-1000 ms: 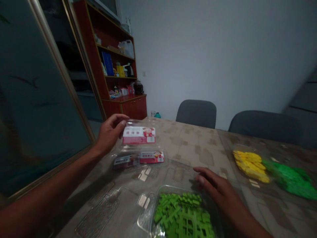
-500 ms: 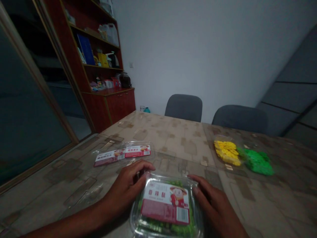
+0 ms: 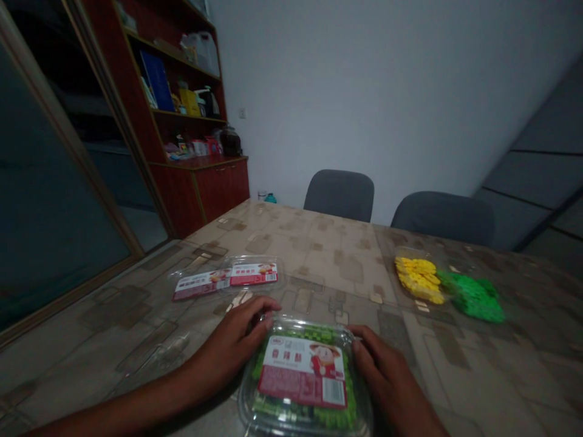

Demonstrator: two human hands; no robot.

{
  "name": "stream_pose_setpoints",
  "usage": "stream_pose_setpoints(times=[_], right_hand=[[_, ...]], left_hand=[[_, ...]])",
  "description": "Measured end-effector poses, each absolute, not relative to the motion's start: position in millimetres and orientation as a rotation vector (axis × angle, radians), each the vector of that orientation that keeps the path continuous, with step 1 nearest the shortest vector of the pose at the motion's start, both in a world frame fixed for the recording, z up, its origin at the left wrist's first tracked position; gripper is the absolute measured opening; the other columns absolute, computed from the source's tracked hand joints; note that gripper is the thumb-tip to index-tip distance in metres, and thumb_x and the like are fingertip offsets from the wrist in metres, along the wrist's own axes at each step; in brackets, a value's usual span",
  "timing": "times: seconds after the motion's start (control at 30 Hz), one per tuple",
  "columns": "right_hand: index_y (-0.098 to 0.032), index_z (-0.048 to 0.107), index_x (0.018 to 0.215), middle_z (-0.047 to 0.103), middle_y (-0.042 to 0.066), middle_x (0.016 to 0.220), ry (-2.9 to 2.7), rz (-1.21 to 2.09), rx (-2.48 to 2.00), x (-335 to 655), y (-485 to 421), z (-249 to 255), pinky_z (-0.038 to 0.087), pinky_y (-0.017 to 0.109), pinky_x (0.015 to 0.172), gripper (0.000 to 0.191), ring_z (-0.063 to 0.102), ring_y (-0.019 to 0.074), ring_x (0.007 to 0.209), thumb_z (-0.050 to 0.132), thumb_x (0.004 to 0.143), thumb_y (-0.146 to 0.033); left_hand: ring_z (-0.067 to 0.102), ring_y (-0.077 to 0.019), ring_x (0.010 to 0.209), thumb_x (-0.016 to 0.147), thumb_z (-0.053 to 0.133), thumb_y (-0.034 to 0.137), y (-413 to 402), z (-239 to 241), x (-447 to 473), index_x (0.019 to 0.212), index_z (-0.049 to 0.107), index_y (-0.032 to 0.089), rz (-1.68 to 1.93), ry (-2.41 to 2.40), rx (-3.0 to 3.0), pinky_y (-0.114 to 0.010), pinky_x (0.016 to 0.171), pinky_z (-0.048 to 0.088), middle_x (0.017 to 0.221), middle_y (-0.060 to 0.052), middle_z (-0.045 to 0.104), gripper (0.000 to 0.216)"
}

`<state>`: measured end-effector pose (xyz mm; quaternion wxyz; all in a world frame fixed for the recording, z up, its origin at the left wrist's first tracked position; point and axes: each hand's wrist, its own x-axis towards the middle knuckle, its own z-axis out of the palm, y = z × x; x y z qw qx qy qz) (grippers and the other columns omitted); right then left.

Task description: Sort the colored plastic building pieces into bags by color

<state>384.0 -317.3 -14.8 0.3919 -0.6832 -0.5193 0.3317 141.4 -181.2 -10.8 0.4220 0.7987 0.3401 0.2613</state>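
While both hands (image 3: 246, 332) (image 3: 385, 364), half-curled, hold a box (image 3: 304, 379) by far corners, wide tabletop (image 3: 319, 249) beyond

Lid labels (image 3: 291, 383), barcodes (image 3: 334, 391), lettering (image 3: 286, 356) blurred past reading

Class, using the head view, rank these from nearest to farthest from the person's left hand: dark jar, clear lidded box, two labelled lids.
From the left hand:
1. Lidded box: touching, at the hand's right.
2. Labelled lids: ahead, on the table.
3. Dark jar: farthest, on the cabinet beyond the table.
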Motion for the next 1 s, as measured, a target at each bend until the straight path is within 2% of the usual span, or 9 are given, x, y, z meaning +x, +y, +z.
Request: stream_pose_setpoints(times=[0.13, 0.33, 0.5, 0.63, 0.8, 1.0], right_hand=[[-0.020, 0.069, 0.102, 0.075, 0.006, 0.097, -1.136, 0.880, -1.592, 374.9, -318.1, -14.3, 0.051, 0.030, 0.076, 0.044, 0.067, 0.0247, 0.089, 0.047, 0.095, -0.057], [-0.023, 0.062, 0.092, 0.069, 0.001, 0.081, -1.076, 0.891, -1.636, 378.5, -324.5, -21.9, 0.047, 0.028, 0.071, 0.041, 0.062, 0.0206, 0.076, 0.044, 0.095, -0.060], [-0.024, 0.058, 0.080, 0.063, 0.000, 0.077, -1.116, 0.834, -1.734, 391.0, -323.4, -21.3, 0.044, 0.030, 0.073, 0.044, 0.059, 0.0212, 0.077, 0.044, 0.093, -0.064], [-0.024, 0.058, 0.078, 0.059, -0.001, 0.075, -1.036, 0.878, -1.739, 392.3, -322.8, -21.8, 0.044, 0.030, 0.070, 0.047, 0.057, 0.0211, 0.076, 0.049, 0.089, -0.069], [-0.024, 0.057, 0.079, 0.055, -0.003, 0.068, -0.965, 0.971, -1.678, 388.5, -324.5, -23.3, 0.041, 0.027, 0.060, 0.051, 0.051, 0.0175, 0.065, 0.050, 0.086, -0.074], [-0.024, 0.056, 0.079, 0.055, -0.003, 0.069, -0.936, 1.031, -1.639, 396.1, -319.4, -30.4, 0.040, 0.028, 0.063, 0.050, 0.051, 0.0177, 0.067, 0.055, 0.083, -0.073]], left_hand=[[0.059, -0.0224, 0.080, 0.098, 0.048, 0.042, -192.7, -15.8, 145.6, 0.093, 0.063, 0.020, 0.677, 0.851, 1.763, -0.030, 0.069, 0.046, 0.087, -0.004, 0.063, 0.027], [0.056, -0.0206, 0.076, 0.093, 0.055, 0.047, -214.1, -22.4, 154.7, 0.091, 0.064, 0.018, 0.747, 0.861, 1.571, -0.028, 0.066, 0.044, 0.083, -0.002, 0.059, 0.030], [0.054, -0.0182, 0.073, 0.088, 0.065, 0.055, -221.4, -22.5, 160.8, 0.091, 0.064, 0.018, 0.708, 0.812, 1.356, -0.026, 0.064, 0.042, 0.079, 0.000, 0.058, 0.038], [0.052, -0.0150, 0.067, 0.078, 0.076, 0.060, -222.9, -26.2, 159.8, 0.088, 0.062, 0.016, 0.672, 0.777, 1.129, -0.024, 0.061, 0.040, 0.073, 0.002, 0.059, 0.047], [0.054, -0.0137, 0.065, 0.077, 0.080, 0.054, -223.1, -33.5, 158.3, 0.089, 0.062, 0.015, 0.675, 0.770, 1.010, -0.023, 0.059, 0.038, 0.072, 0.000, 0.062, 0.044], [0.054, -0.0135, 0.063, 0.075, 0.080, 0.056, -223.9, -33.1, 163.3, 0.084, 0.061, 0.016, 0.713, 0.773, 1.049, -0.024, 0.059, 0.040, 0.070, 0.001, 0.062, 0.045]])
